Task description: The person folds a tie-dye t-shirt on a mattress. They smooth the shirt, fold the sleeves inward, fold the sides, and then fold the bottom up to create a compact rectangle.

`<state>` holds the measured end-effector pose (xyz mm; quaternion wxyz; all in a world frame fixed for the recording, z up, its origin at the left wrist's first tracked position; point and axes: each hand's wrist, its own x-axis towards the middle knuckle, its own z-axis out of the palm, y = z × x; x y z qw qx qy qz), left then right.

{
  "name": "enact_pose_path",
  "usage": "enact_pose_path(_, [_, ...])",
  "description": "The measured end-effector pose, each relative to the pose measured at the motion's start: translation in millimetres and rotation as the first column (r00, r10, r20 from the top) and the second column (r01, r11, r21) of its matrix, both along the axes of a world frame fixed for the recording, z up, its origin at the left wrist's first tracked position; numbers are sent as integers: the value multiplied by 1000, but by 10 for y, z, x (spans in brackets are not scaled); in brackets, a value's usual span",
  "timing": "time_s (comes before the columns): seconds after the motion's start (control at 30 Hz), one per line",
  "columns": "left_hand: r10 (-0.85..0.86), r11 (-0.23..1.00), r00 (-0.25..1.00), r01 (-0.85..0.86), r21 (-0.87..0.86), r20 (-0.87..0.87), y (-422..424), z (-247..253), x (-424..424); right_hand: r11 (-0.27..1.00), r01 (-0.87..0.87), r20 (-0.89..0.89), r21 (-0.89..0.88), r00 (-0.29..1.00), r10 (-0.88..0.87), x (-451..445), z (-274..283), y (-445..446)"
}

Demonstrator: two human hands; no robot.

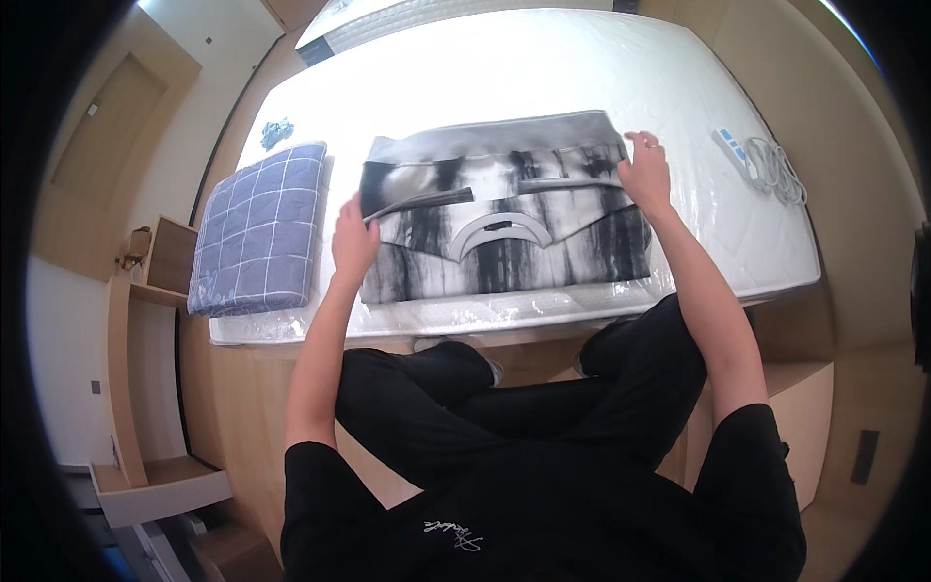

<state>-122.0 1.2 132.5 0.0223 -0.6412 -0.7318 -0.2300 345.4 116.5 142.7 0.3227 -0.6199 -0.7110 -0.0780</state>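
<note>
A black, white and grey streaked long-sleeved top (589, 247) lies folded on the plastic-covered mattress (480, 73). Its round grey collar (502, 222) faces me, and its plain grey hem band (502, 131) runs along the far side. The sleeves are laid inward across the middle. At the left edge of the top, beside a sleeve, is my left hand (355, 244); whether its fingers pinch the cloth is unclear. My right hand (647, 174) is at the opposite edge, its thumb near the fabric and its fingers spread outward.
Left of the top sits a folded blue checked quilt (258, 233), with a small crumpled blue cloth (277, 132) beyond it. A white power strip (734, 149) with a coiled cable (782, 174) rests at the right. Wooden shelving (120, 378) stands to the left.
</note>
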Motion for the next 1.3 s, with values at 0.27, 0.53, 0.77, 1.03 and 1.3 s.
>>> enact_pose_path(0.27, [-343, 857, 922, 227, -462, -183, -146, -636, -141, 651, -266, 27, -711, 915, 403, 89, -623, 48])
enact_pose_path(0.53, [-352, 914, 857, 228, -335, -377, -55, -629, -146, 766, -374, 236, -523, 800, 551, -162, -649, -88])
enact_pose_path(0.77, [-313, 914, 908, 207, -350, -279, 183, -667, -149, 791, -409, 137, -455, 845, 517, -209, -798, 105])
enact_pose_path(1.03, [-341, 930, 917, 296, -219, -207, 313, -786, -329, 752, -450, 155, -481, 801, 579, -238, -708, 109])
enact_pose_path(1.3, [-286, 925, 953, 302, -233, 99, 104, -170, -269, 685, -458, -5, -567, 833, 553, -143, -240, -24])
